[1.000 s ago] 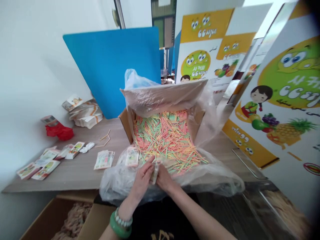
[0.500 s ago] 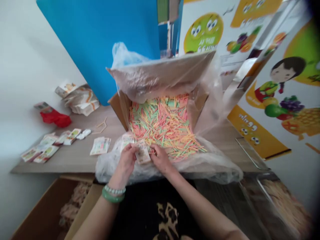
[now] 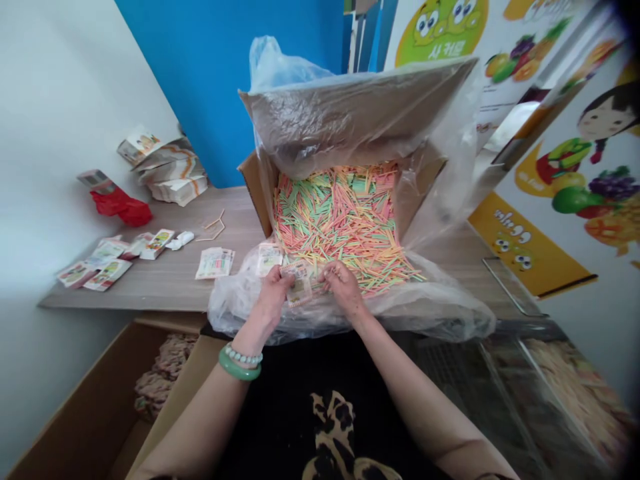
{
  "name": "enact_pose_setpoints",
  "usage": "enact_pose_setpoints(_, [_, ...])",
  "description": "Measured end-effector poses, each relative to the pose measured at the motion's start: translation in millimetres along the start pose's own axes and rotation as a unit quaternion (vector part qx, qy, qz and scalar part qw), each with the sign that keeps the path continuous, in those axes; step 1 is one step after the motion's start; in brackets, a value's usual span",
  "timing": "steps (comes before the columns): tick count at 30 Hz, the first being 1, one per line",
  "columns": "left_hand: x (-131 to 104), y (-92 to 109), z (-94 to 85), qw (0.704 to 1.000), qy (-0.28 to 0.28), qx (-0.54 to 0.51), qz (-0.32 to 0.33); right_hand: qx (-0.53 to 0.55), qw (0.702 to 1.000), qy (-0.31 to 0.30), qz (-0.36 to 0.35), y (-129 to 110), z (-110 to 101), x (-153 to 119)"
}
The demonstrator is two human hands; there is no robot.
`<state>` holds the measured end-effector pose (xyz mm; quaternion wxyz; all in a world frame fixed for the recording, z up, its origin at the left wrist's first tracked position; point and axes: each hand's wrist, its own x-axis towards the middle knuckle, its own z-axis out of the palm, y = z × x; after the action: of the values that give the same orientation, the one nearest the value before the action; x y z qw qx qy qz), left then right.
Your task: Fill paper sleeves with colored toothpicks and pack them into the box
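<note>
My left hand (image 3: 273, 293) is closed on the left edge of a small printed packet (image 3: 300, 285), partly see-through with a zigzag border. Just right of the packet, my right hand (image 3: 343, 285) has its fingertips pinched together; what they hold, if anything, is too small to make out. Both hands are over the front edge of a clear plastic liner (image 3: 435, 300). Behind them, a heap of thin pink, green, yellow and orange sticks (image 3: 340, 220) spills from a lined cardboard box (image 3: 257, 193) lying open toward me. Another packet (image 3: 270, 259) rests on the liner behind my left hand.
Flat packets (image 3: 215, 263) lie on the table to the left, with more packets (image 3: 107, 273) beyond. A stack of printed packaging (image 3: 175, 180) and a red bundle (image 3: 123, 205) sit near the wall. Below is an open carton (image 3: 85, 380); printed cartons (image 3: 530, 247) stand right.
My right hand has drawn slightly away from the packet's right edge, its fingertips now pinched. My left hand keeps its hold on the packet. The whole view has shifted, moving the scene up and right.
</note>
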<state>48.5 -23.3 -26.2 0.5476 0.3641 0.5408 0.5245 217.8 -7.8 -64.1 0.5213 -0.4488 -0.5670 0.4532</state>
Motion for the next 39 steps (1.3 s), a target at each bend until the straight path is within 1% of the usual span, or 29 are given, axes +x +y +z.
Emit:
enact_pose_setpoints(1, [1, -1, -0.9, 0.999, 0.010, 0.026, 0.026, 0.024, 1.000, -0.001, 0.014, -5, 0, 2])
enact_pose_setpoints(3, [5, -5, -2.3, 0.995, 0.012, 0.061, 0.075, 0.030, 0.998, -0.041, 0.038, -13, 4, 5])
enact_pose_setpoints(6, [9, -10, -5.8, 0.989, -0.032, 0.090, 0.112, -0.055, 0.992, -0.110, 0.036, -19, 15, 9])
enact_pose_setpoints(8, [11, -13, -9.9, 0.985, -0.076, 0.102, 0.116, -0.106, 0.987, -0.122, 0.022, -18, 25, 10])
enact_pose_setpoints(10, [13, -15, -15.0, 0.984, -0.121, 0.088, 0.099, -0.111, 0.988, -0.109, 0.024, -14, 33, 10])
enact_pose_setpoints(11, [14, -16, -18.0, 0.985, -0.132, 0.070, 0.084, -0.102, 0.989, -0.102, 0.032, -13, 37, 10])
enact_pose_setpoints(12, [15, -17, -21.0, 0.988, -0.132, 0.048, 0.069, -0.087, 0.990, -0.098, 0.044, -11, 40, 10])
enact_pose_setpoints(13, [15, -18, -24.0, 0.991, -0.119, 0.028, 0.055, -0.071, 0.991, -0.094, 0.057, -10, 41, 9])
enact_pose_setpoints(15, [17, -20, -29.4, 0.997, -0.070, 0.001, 0.034, -0.027, 0.994, -0.078, 0.078, -8, 42, 9])
enact_pose_setpoints(16, [18, -21, -31.3, 0.999, -0.048, -0.002, 0.026, -0.004, 0.995, -0.065, 0.081, -7, 41, 8])
enact_pose_setpoints(18, [19, -23, -33.3, 0.999, -0.026, 0.012, 0.015, 0.022, 0.996, -0.049, 0.073, -6, 40, 5])
enact_pose_setpoints(20, [20, -23, -32.9, 0.998, -0.021, 0.045, 0.033, -0.002, 0.995, -0.083, 0.047, -3, 40, 1])
enact_pose_setpoints(22, [18, -23, -31.2, 0.992, -0.023, 0.091, 0.081, -0.059, 0.989, -0.136, 0.021, -1, 39, -3])
enact_pose_setpoints(23, [17, -22, -30.4, 0.987, -0.027, 0.116, 0.108, -0.081, 0.986, -0.148, 0.015, 0, 39, -3])
enact_pose_setpoints(24, [15, -22, -29.6, 0.981, -0.035, 0.138, 0.131, -0.089, 0.986, -0.143, 0.014, 0, 37, -3])
enact_pose_setpoints(26, [12, -22, -28.0, 0.973, -0.060, 0.163, 0.150, -0.062, 0.993, -0.095, 0.031, -4, 31, 1])
enact_pose_setpoints(27, [11, -23, -26.9, 0.973, -0.070, 0.164, 0.145, -0.030, 0.997, -0.062, 0.039, -9, 27, 5])
enact_pose_setpoints(29, [10, -23, -23.7, 0.979, -0.072, 0.151, 0.118, 0.047, 0.998, -0.006, 0.037, -22, 18, 15])
enact_pose_setpoints(31, [10, -22, -19.0, 0.984, -0.066, 0.139, 0.091, 0.105, 0.994, 0.025, 0.024, -38, 12, 24])
enact_pose_setpoints(33, [9, -20, -13.6, 0.985, -0.070, 0.136, 0.080, 0.125, 0.991, 0.036, 0.015, -52, 11, 31])
enact_pose_setpoints(35, [8, -17, -9.0, 0.983, -0.082, 0.139, 0.083, 0.125, 0.991, 0.039, 0.007, -61, 15, 35])
enact_pose_setpoints(37, [7, -15, -6.0, 0.982, -0.098, 0.139, 0.081, 0.135, 0.990, 0.038, -0.003, -63, 21, 36])
enact_pose_setpoints(39, [6, -12, -4.6, 0.983, -0.111, 0.129, 0.071, 0.152, 0.988, 0.029, -0.009, -61, 27, 34])
